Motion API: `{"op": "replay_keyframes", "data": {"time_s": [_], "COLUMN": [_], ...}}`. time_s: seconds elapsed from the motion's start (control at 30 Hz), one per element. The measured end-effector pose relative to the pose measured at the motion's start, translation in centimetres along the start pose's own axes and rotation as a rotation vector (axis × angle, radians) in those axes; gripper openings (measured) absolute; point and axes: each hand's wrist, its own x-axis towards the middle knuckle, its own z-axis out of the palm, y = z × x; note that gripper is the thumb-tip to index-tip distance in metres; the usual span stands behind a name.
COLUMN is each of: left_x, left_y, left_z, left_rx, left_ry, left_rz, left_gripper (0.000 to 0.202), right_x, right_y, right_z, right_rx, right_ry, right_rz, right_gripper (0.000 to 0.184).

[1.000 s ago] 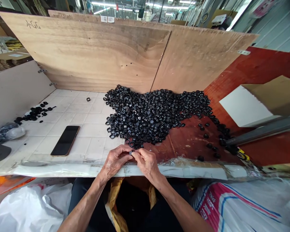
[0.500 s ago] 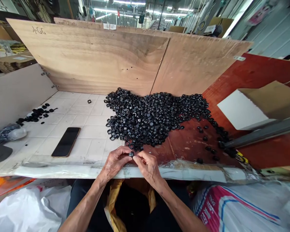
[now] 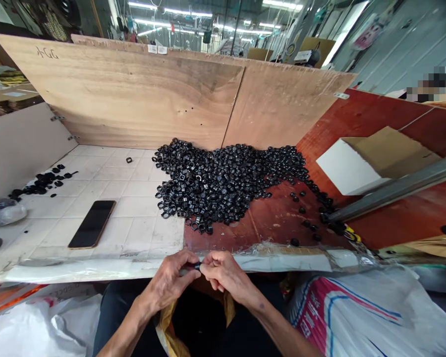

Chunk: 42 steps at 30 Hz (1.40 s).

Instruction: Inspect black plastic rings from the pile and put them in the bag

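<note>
A small black part [image 3: 197,266], mostly covered by fingers, is pinched between my two hands above the front edge of the bench. My left hand [image 3: 171,277] grips it from the left with thumb and forefinger. From the other side, the fingertips of my right hand [image 3: 225,272] are closed on it. Beyond my hands lies a large heap of small black rings and caps [image 3: 223,183]. Directly below, an open yellow-brown bag [image 3: 166,320] stands between my legs, its inside dark.
A phone [image 3: 92,224] and loose black pieces [image 3: 40,183] lie on the left. Plywood [image 3: 152,94] walls the back. At right are a white box [image 3: 347,166], a metal bar [image 3: 394,188] and a printed sack [image 3: 342,317]. A person is partly visible beyond the red wall [image 3: 379,119].
Both hands have drawn back from the heap's near edge toward me, over the bench lip and bag, still pinching the small black part. The camera view has shifted slightly right.
</note>
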Motion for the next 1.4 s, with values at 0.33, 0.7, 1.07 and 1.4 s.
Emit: {"op": "replay_keyframes", "data": {"time_s": [0.33,0.7,1.07,1.4], "left_x": [8.9,5.0,4.6,4.7], "left_y": [-3.8,-3.7,-5.0,-4.8], "left_z": [2.4,-0.1,0.4,0.0], "left_rx": [0.368,0.352,0.450,0.395], "left_ry": [0.385,0.413,0.356,0.305], "left_rz": [-0.037,-0.098,-0.073,-0.007], "left_gripper": [0.018,0.023,0.041,0.028], "right_x": [7.3,7.0,6.7,5.9], "right_y": [0.5,1.7,3.1,3.7], "right_z": [-3.8,-3.7,-3.8,-7.7], "right_rx": [-0.472,-0.422,-0.450,-0.679], "right_ry": [0.459,0.496,0.646,0.860], "right_rz": [-0.651,-0.618,-0.559,-0.476], "right_gripper": [0.022,0.029,0.014,0.040]}}
